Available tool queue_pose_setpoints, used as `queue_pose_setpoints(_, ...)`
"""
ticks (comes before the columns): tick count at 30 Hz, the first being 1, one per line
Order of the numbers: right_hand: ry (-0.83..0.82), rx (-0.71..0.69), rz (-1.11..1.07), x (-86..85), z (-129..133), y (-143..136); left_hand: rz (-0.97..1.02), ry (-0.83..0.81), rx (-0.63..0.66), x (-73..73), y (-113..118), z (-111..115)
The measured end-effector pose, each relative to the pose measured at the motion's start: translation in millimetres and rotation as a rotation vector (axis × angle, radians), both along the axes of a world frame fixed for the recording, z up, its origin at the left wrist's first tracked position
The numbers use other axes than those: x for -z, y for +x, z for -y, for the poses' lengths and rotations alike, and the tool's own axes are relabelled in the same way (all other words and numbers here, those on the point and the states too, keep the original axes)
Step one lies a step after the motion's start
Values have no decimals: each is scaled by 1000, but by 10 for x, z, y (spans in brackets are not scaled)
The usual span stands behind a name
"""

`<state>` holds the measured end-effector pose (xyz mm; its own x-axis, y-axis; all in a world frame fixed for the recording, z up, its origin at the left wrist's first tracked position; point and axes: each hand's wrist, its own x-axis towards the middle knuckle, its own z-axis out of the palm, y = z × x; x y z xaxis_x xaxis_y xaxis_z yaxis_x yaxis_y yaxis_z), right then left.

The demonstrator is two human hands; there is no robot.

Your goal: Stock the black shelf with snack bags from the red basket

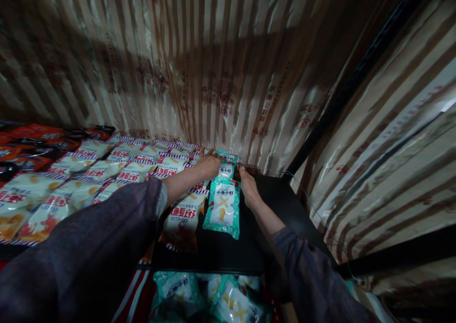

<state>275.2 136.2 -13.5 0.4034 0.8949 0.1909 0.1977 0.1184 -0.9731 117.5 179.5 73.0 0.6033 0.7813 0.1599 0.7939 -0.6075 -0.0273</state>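
A short column of teal-edged snack bags [223, 206] lies on the black shelf [278, 204], the farther ones overlapping towards the striped curtain. At the left of the far bags is my left hand [209, 166], fingers stretched forward and touching or nearly touching their edge. My right hand [249, 186] is on the other side, held on edge with its fingers extended, a small gap from the bags. Neither hand has closed round a bag. Beside my left forearm lies a white snack bag [182, 218] with red lettering and a striped edge.
Rows of white snack bags [98, 170] cover the shelf to the left, with orange and black packets [39, 135] beyond. Below the front edge, more teal bags [178, 289] sit in a container. Striped curtain [221, 66] hangs behind; a black post [320, 123] slants at right.
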Motion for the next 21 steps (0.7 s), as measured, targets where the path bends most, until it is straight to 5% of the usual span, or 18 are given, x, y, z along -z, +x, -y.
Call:
queue_pose_setpoints(9,-204,112,-20,-122,562,-149,-34,68,94,9,-107,518)
queue_pose_setpoints(16,-213,164,-69,25,818,-313,-33,107,145,345,-99,1274)
queue_pose_setpoints(21,-146,140,-181,101,833,-421,7,-49,90,613,-98,1638)
